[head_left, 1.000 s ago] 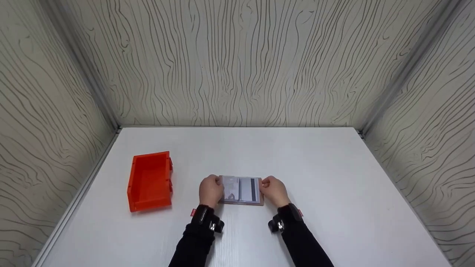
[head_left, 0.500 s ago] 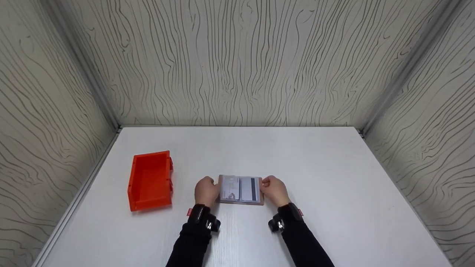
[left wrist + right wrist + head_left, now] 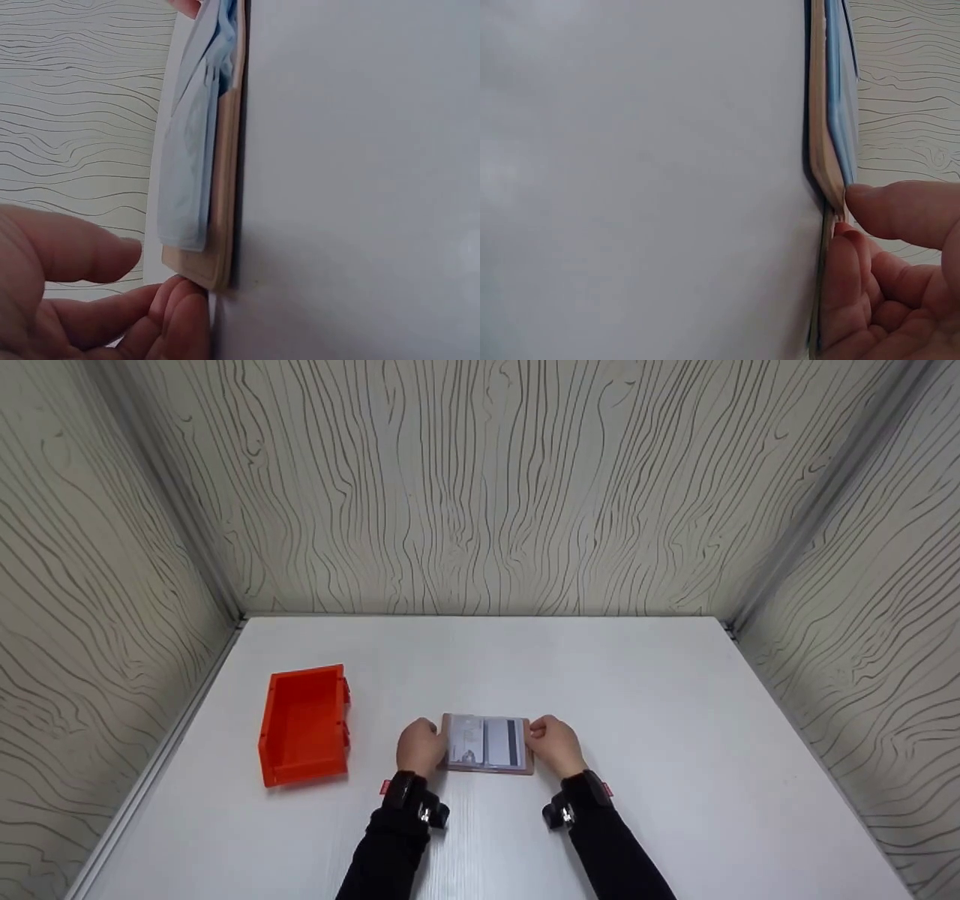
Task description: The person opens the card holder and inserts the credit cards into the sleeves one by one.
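Observation:
A brown card holder (image 3: 489, 770) lies spread flat on the white table, its clear plastic sleeves (image 3: 186, 165) filled with cards; one pale card (image 3: 498, 744) shows a dark stripe. At its left edge is my left hand (image 3: 419, 747). In the left wrist view the left thumb (image 3: 86, 246) stands apart from the cover, while the curled fingers (image 3: 176, 311) touch its corner from outside. My right hand (image 3: 556, 744) pinches the right edge, with the thumb (image 3: 900, 212) on top and the fingers (image 3: 847, 274) underneath.
An orange-red plastic bin (image 3: 306, 727) stands on the table to the left, with nothing visible inside. The white tabletop (image 3: 600, 675) meets wood-grain panels (image 3: 480, 495) at the back and both sides.
My left hand has let go of the holder's left edge and moved left, then come slightly back toward it. The right hand and the holder have stayed in place.

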A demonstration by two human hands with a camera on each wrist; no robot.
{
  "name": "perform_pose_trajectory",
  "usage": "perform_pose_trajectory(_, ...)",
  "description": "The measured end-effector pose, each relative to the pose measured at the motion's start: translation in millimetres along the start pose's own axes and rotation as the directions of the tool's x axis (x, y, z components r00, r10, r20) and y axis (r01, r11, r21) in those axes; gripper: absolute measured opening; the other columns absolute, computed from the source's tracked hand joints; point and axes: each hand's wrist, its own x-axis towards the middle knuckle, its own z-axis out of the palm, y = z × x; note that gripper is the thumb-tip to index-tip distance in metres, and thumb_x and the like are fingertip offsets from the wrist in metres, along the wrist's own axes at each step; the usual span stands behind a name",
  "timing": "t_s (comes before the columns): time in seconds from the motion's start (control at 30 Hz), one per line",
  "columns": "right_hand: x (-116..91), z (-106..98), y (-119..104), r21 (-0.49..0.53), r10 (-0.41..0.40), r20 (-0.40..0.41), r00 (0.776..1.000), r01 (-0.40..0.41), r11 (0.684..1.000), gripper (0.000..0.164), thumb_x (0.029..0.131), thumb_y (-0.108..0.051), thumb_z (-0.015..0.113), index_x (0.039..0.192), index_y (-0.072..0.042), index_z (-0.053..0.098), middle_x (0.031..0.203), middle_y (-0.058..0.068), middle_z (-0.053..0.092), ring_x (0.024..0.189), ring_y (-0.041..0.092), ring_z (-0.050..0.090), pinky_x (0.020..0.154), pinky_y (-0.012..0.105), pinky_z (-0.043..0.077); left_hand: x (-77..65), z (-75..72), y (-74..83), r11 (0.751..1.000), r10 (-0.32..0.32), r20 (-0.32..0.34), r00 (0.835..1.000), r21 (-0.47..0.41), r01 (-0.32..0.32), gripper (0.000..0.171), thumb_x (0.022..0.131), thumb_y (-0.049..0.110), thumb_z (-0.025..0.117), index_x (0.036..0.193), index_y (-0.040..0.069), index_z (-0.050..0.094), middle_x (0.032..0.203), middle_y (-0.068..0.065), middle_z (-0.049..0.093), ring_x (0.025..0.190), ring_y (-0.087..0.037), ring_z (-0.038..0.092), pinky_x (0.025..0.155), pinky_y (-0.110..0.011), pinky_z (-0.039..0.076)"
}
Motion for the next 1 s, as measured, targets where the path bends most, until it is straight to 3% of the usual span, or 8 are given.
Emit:
perform_pose_trajectory(0.37, 1, 0, 1, 0.008, 0.032, 0.009, 0.999, -0.032, 0.999, 0.022, 0.092, -0.019, 0.067, 0.096, 0.002, 0.065, 0.084, 0.007, 0.066, 0.082, 0.025, 0.062, 0.077, 0.039, 0.05, 1.8, -1.1, -0.9, 0.999, 0.019, -0.001, 1.0, -0.046, -0.019, 0.03, 0.096, 0.025, 0.062, 0.094, -0.004, 0.07, 0.09, -0.016, 0.069, 0.085, -0.031, 0.064, 0.079, -0.044, 0.051)
perform_pose_trajectory(0.63, 0, 0, 1, 0.013, 0.024, 0.013, 1.0, -0.024, 1.0, 0.022, 0.091, -0.019, 0.067, 0.096, 0.002, 0.065, 0.084, 0.007, 0.066, 0.082, 0.025, 0.062, 0.075, 0.039, 0.05, 2.8, -2.0, 2.8, 0.992, 0.004, 0.011, 1.0, -0.125, -0.002, 0.021, 0.092, 0.019, 0.065, 0.094, -0.002, 0.07, 0.088, -0.012, 0.068, 0.083, -0.028, 0.062, 0.073, -0.04, 0.051)
perform_pose_trajectory(0.87, 0, -1, -1, 0.039, 0.013, -0.005, 1.0, -0.013, 0.999, 0.021, 0.089, -0.018, 0.068, 0.093, 0.002, 0.065, 0.082, 0.006, 0.066, 0.079, 0.023, 0.063, 0.073, 0.035, 0.05, 1.4, -1.1, 10.6, 0.98, 0.086, -0.048, 0.995, -0.176, -0.093, 0.017, 0.091, 0.016, 0.067, 0.091, -0.001, 0.07, 0.083, -0.009, 0.067, 0.08, -0.026, 0.062, 0.074, -0.04, 0.051)
perform_pose_trajectory(1.0, -1, 0, 0, 0.035, 0.005, -0.008, 1.0, -0.004, 0.999, 0.021, 0.088, -0.016, 0.069, 0.093, 0.003, 0.065, 0.082, 0.006, 0.066, 0.079, 0.023, 0.063, 0.073, 0.036, 0.05, -1.3, -0.8, 18.1, 0.965, 0.142, -0.049, 0.989, -0.214, -0.149, 0.014, 0.089, 0.014, 0.067, 0.088, -0.001, 0.069, 0.079, -0.006, 0.065, 0.076, -0.023, 0.059, 0.072, -0.038, 0.05)
